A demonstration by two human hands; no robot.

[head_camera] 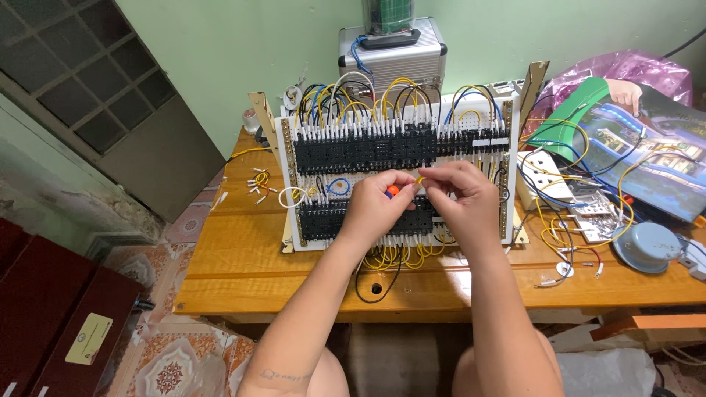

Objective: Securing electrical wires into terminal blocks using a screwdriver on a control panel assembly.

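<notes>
Two bare hands meet in front of a white wiring board [401, 176] that stands upright near the back edge of a wooden table [243, 265]. The left hand [379, 202] closes its grip on a small tool with an orange tip [393, 190], the tip showing just past the thumb. The right hand [463, 198] pinches one end of a short yellow wire [420, 179] between thumb and forefinger, close beside the tool. Both hands cover the middle of the lower row of black blocks [323, 219], so where the wire's other end runs cannot be made out. Most of the tool is hidden inside the fist. Loose wires [259, 184] lie near the table's left edge.
</notes>
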